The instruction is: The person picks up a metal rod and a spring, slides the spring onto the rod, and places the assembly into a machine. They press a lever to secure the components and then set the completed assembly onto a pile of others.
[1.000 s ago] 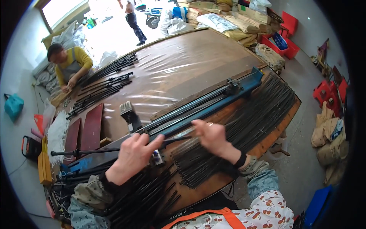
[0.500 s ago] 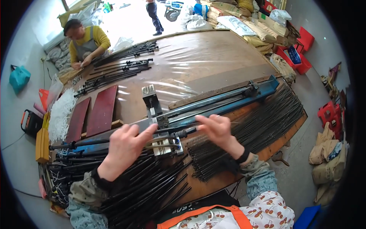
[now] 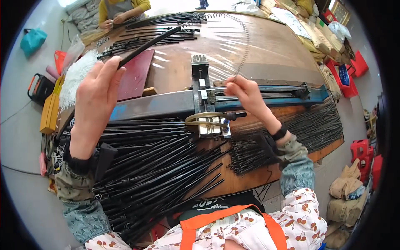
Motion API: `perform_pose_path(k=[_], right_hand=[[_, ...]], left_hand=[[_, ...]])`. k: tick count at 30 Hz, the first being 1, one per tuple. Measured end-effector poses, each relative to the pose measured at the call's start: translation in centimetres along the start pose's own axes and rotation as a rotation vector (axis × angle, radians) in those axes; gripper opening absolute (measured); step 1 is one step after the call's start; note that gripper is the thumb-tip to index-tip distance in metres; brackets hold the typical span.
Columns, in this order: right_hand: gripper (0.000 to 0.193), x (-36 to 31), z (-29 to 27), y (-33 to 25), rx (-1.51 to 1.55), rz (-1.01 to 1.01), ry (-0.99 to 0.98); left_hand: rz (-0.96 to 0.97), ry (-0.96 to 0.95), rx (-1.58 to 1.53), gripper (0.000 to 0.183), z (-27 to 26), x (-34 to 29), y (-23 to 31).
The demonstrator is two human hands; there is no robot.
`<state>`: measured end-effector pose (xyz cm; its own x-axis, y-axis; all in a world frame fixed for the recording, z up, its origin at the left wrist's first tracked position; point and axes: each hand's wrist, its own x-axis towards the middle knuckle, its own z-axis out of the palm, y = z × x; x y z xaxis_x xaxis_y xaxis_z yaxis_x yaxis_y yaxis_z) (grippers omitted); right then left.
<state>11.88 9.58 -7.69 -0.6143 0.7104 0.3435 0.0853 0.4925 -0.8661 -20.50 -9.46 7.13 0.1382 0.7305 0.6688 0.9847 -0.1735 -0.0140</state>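
Black rod point(image 3: 152, 43) points forward-right, long axis diagonal; our left grip point(image 3: 95, 98) wraps it, our right grip point(image 3: 248, 93) pinches the spring point(image 3: 248, 39).

I take this for a small workshop given over to assembling parts by hand. I can see a large worktop point(image 3: 271, 52) with a metal clamping fixture point(image 3: 154, 104) across it, and piles of like parts in quantity: black rods point(image 3: 154, 160), long thin springs point(image 3: 312, 129) and a heap of small white pieces point(image 3: 77, 81). A second person point(image 3: 120, 9) in an apron sits working at the far side, and stuffed sacks point(image 3: 291, 23) stand stacked beyond.
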Motion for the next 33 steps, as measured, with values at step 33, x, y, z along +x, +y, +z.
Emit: perform_pose_path(k=[33], right_hand=[[0.004, -4.9, -16.3, 5.8, -1.333, -0.296, 0.094]], left_hand=[[0.066, -0.243, -0.16, 0.03, 11.4, -6.7, -4.4]])
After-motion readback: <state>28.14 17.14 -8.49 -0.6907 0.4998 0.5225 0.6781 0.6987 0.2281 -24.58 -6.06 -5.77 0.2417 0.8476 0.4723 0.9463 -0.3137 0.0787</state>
